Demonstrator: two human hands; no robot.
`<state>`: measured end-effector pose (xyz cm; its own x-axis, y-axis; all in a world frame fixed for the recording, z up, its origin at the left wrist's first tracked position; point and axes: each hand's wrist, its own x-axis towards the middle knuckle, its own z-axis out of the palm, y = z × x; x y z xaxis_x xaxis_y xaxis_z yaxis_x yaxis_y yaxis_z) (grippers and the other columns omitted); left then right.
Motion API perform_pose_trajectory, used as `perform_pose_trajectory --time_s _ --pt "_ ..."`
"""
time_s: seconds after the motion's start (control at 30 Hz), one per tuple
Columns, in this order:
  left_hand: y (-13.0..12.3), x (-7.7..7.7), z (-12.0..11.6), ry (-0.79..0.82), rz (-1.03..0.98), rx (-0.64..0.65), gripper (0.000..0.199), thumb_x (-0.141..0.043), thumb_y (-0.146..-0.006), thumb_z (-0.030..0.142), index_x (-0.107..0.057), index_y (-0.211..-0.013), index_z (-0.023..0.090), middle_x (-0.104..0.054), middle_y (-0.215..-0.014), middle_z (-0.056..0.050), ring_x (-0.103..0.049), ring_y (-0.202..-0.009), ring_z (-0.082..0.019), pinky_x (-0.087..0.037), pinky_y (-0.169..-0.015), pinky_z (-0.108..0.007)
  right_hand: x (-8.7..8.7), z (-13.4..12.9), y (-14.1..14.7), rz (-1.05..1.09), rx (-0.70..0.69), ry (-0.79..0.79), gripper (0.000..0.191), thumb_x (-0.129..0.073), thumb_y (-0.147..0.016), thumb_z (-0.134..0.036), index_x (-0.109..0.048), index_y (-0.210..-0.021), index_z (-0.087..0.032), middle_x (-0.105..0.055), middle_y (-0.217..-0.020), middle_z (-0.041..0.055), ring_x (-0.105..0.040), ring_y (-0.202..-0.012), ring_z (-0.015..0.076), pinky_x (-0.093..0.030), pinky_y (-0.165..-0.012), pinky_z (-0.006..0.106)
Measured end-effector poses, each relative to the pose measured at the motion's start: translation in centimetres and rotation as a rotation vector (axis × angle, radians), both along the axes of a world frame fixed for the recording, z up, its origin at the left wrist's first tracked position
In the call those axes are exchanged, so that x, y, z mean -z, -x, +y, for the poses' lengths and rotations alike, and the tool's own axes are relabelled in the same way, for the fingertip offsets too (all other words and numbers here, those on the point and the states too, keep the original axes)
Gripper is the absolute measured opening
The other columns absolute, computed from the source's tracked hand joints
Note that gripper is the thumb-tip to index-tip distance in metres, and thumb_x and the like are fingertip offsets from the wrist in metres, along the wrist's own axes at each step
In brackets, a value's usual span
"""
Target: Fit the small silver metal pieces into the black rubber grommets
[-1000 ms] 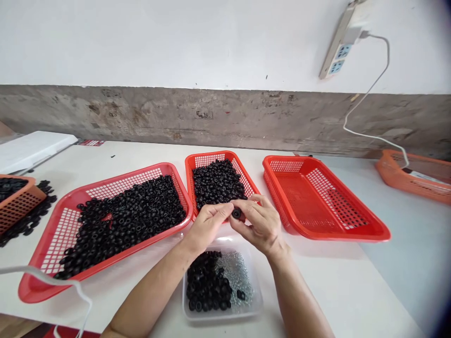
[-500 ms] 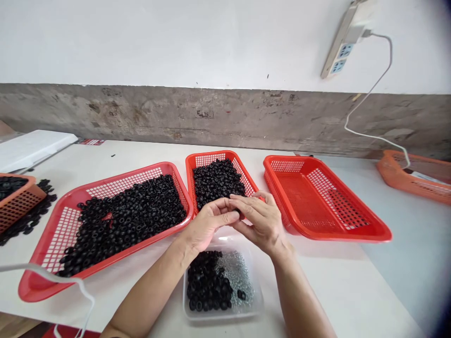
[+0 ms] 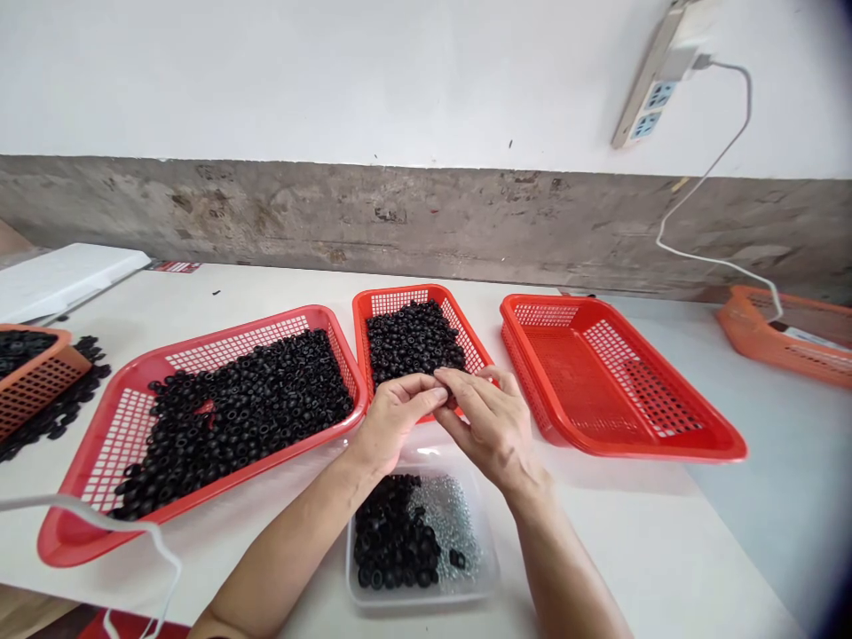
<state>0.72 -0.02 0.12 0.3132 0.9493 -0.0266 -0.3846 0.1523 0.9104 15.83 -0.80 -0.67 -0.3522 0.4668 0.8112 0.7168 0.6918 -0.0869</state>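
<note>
My left hand (image 3: 398,414) and my right hand (image 3: 489,419) meet at the fingertips, both pinched on a small black ring-like part (image 3: 451,401) that the fingers mostly cover. Just behind them is a small red basket (image 3: 360,333) filled with black ring-shaped parts (image 3: 413,339). Below my wrists sits a clear plastic box (image 3: 489,581). Its left side holds black rings (image 3: 392,541), and its right side holds small shiny clear or silvery pieces (image 3: 453,515), with a dark piece lying among them.
A larger red basket (image 3: 73,524) of black parts stands at left, beside an orange basket (image 3: 59,377) and loose black pieces. Stacked red baskets (image 3: 572,435) are at right. A white cable (image 3: 160,541) crosses the lower left. A power strip (image 3: 645,98) hangs on the wall.
My fingertips have closed in more tightly over the black part, so less of it shows. The whole view has shifted slightly; the baskets and box stay in place.
</note>
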Motion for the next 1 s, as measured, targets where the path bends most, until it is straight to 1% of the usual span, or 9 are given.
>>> perform_pose_trajectory --time_s 0.13,0.27,0.33,0.4,0.5,0.63,0.8,0.9,1.0 --pt "-0.3 0.1 -0.2 -0.022 0.025 -0.070 0.017 -0.078 -0.072 0.031 -0.074 -0.073 0.015 -0.068 -0.074 -0.001 -0.059 -0.075 -0.014 -0.047 -0.078 -0.027 -0.1 0.0 -0.2 0.021 -0.018 0.034 0.038 -0.063 -0.098 -0.017 -0.060 -0.135 -0.022 -0.077 -0.115 0.0085 -0.076 -0.097 0.0216 -0.045 -0.089 0.039" --pt "-0.4 0.0 -0.2 -0.010 0.050 -0.081 0.017 -0.078 -0.072 0.030 -0.073 -0.074 0.015 -0.068 -0.072 -0.001 -0.058 -0.072 -0.013 -0.047 -0.075 -0.027 -0.3 -0.2 -1.5 0.166 -0.176 0.273 0.044 -0.068 -0.097 -0.023 -0.058 -0.140 -0.027 -0.073 -0.126 0.0080 -0.072 -0.110 0.0235 -0.051 -0.094 0.041" --pt "-0.4 0.0 -0.2 -0.013 0.052 -0.071 0.017 -0.077 -0.072 0.031 -0.074 -0.074 0.014 -0.068 -0.070 -0.001 -0.059 -0.072 -0.013 -0.048 -0.076 -0.027 -0.4 -0.2 -2.1 0.243 -0.249 0.380 0.038 -0.064 -0.099 -0.021 -0.063 -0.135 -0.030 -0.073 -0.127 0.0058 -0.070 -0.115 0.0229 -0.053 -0.097 0.042" --pt "-0.4 0.0 -0.1 -0.024 0.055 -0.054 0.018 -0.077 -0.073 0.032 -0.075 -0.074 0.014 -0.068 -0.070 -0.002 -0.060 -0.073 -0.014 -0.049 -0.079 -0.028 -0.3 -0.1 -2.3 0.291 -0.278 0.424 0.031 -0.060 -0.100 -0.019 -0.069 -0.127 -0.032 -0.074 -0.123 0.0036 -0.070 -0.116 0.0224 -0.054 -0.099 0.044" --pt "-0.4 0.4 0.0 -0.044 0.066 -0.061 0.020 -0.076 -0.076 0.033 -0.077 -0.079 0.014 -0.071 -0.073 -0.003 -0.062 -0.074 -0.014 -0.050 -0.080 -0.028 0.0 0.1 -2.1 0.307 -0.262 0.382 0.029 -0.058 -0.100 -0.017 -0.071 -0.122 -0.032 -0.076 -0.119 0.0031 -0.072 -0.110 0.0222 -0.055 -0.095 0.043" --pt "-0.3 1.1 0.2 -0.109 0.083 -0.090 0.023 -0.077 -0.080 0.037 -0.079 -0.090 0.016 -0.075 -0.082 -0.004 -0.064 -0.079 -0.015 -0.051 -0.081 -0.028 0.1 0.3 -1.7 0.246 -0.214 0.251 0.035 -0.057 -0.100 -0.010 -0.068 -0.126 -0.031 -0.076 -0.118 0.0036 -0.073 -0.107 0.0205 -0.052 -0.090 0.040" --pt "-0.2 1.0 0.1 -0.145 0.071 -0.081 0.027 -0.079 -0.081 0.040 -0.079 -0.094 0.017 -0.075 -0.086 -0.004 -0.064 -0.083 -0.015 -0.051 -0.082 -0.027 -0.1 0.2 -1.9 0.174 -0.202 0.158 0.036 -0.056 -0.099 -0.005 -0.066 -0.125 -0.027 -0.076 -0.117 0.0061 -0.073 -0.102 0.0196 -0.048 -0.088 0.040" --pt "0.0 0.7 0.0 -0.135 0.077 -0.059 0.029 -0.081 -0.079 0.042 -0.080 -0.094 0.017 -0.074 -0.083 -0.004 -0.063 -0.081 -0.015 -0.049 -0.080 -0.027 -0.2 0.2 -2.3 0.179 -0.224 0.181 0.034 -0.056 -0.099 -0.005 -0.065 -0.124 -0.026 -0.076 -0.115 0.0060 -0.073 -0.098 0.0193 -0.049 -0.088 0.040" --pt "0.1 0.7 0.3 -0.023 0.043 0.020 0.033 -0.085 -0.073 0.046 -0.081 -0.087 0.016 -0.070 -0.073 -0.003 -0.058 -0.070 -0.012 -0.043 -0.068 -0.025 -0.2 0.3 -2.7 0.197 -0.264 0.229 0.034 -0.056 -0.099 -0.006 -0.065 -0.124 -0.027 -0.075 -0.115 0.0051 -0.071 -0.098 0.0191 -0.049 -0.090 0.040"
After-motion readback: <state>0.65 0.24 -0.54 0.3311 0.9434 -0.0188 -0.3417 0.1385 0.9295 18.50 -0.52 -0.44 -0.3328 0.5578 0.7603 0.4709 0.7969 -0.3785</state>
